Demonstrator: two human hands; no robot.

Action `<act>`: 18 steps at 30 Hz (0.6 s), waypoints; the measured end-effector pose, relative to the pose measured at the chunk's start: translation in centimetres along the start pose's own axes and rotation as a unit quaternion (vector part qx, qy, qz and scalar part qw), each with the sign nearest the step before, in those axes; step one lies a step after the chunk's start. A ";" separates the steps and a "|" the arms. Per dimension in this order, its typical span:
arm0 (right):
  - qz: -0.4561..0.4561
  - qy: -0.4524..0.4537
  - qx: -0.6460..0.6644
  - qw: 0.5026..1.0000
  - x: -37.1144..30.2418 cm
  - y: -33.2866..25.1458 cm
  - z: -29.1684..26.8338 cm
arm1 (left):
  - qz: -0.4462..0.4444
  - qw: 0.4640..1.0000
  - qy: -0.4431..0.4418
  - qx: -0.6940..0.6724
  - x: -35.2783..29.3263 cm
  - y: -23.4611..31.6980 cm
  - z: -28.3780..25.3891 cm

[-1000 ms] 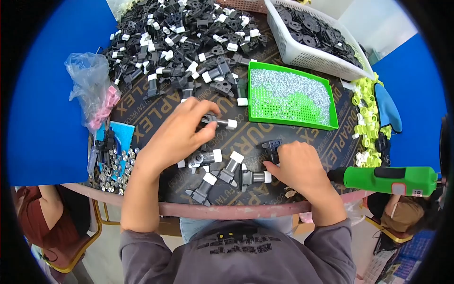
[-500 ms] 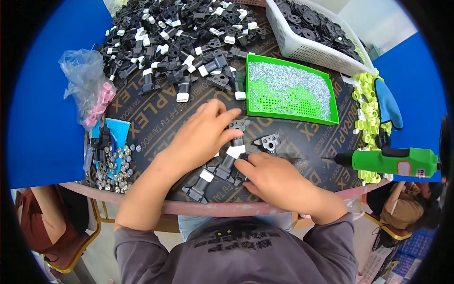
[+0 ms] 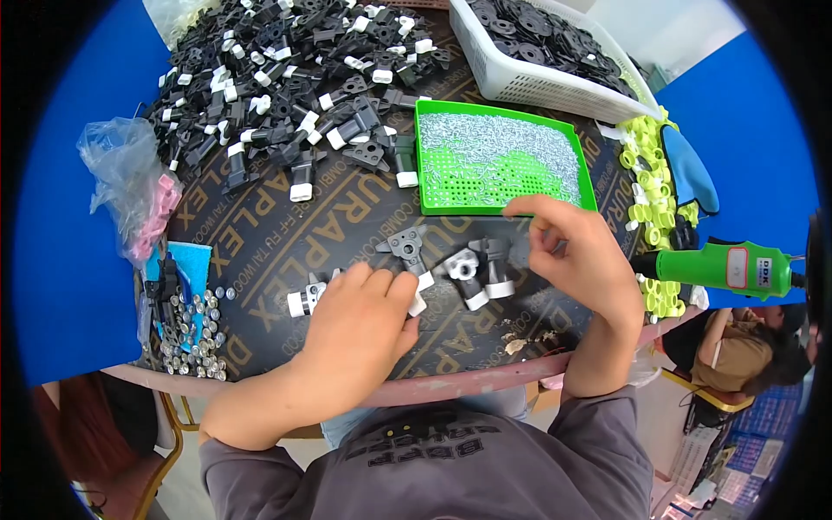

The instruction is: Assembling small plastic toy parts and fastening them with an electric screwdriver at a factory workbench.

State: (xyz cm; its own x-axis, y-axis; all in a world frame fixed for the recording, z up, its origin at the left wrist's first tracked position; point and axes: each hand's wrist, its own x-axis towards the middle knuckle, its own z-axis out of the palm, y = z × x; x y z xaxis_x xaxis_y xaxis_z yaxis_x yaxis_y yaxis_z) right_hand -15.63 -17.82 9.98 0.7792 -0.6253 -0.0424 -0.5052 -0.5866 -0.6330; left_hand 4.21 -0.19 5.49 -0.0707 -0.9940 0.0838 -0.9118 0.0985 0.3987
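My left hand [image 3: 368, 316] lies palm down with curled fingers over black plastic parts; a white end cap [image 3: 417, 303] peeks out beside its thumb. What is under the fingers is mostly hidden. A black part with a white end [image 3: 303, 302] shows on its left, and a three-holed black bracket [image 3: 404, 246] just beyond its fingertips. My right hand [image 3: 585, 251] is raised near the front edge of the green tray [image 3: 468, 211], index finger stretched out, other fingers bent, nothing seen in it. Two blurred black parts with white ends [image 3: 498, 284] [image 3: 473, 297] sit between the hands.
Small silvery screws partly fill the green tray. Behind lies a heap of black parts [image 3: 286, 87]; a white basket [image 3: 520, 82] holds black discs. At right are yellow-green rings [image 3: 646, 186] and a green power screwdriver [image 3: 728, 267]. Metal caps [image 3: 195, 342] and a plastic bag [image 3: 117, 165] lie left.
My right hand has moved from the parts at the table's front up and right, toward the tray. My left hand has come nearer me, over the parts. Several parts have shifted; the view has turned slightly.
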 end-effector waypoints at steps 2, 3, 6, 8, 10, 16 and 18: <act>-0.028 -0.018 -0.023 0.999 -0.2 1.2 0.0 | -0.077 0.982 -0.051 -0.163 0.9 0.7 -2.1; -0.063 -0.035 -0.047 0.996 -0.3 1.6 0.1 | -0.156 0.931 -0.096 -0.315 1.1 1.0 -2.8; -0.077 -0.041 -0.077 0.993 -0.3 2.0 0.9 | -0.084 0.883 -0.055 -0.458 0.9 -0.6 -0.1; -0.076 -0.016 -0.090 0.993 -0.1 1.9 2.1 | -0.069 0.845 -0.034 -0.530 0.8 -0.7 0.5; -0.035 0.002 -0.124 0.992 0.2 1.2 3.2 | -0.047 0.923 -0.002 -0.382 1.1 -0.2 0.7; -0.043 -0.023 -0.134 0.990 0.8 1.3 4.5 | 0.025 0.976 0.058 -0.210 0.6 1.8 0.7; -0.044 -0.035 -0.101 0.993 1.0 1.6 3.5 | -0.030 0.959 0.025 -0.282 0.7 1.6 0.4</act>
State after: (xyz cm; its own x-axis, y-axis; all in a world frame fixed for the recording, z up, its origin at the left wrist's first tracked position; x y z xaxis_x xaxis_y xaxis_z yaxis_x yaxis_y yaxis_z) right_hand -14.43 -17.60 6.23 0.8440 -0.5338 -0.0517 -0.4923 -0.7330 -0.4695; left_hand 2.50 -0.77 5.79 0.0069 -0.9965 0.0832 -0.5484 0.0658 0.8336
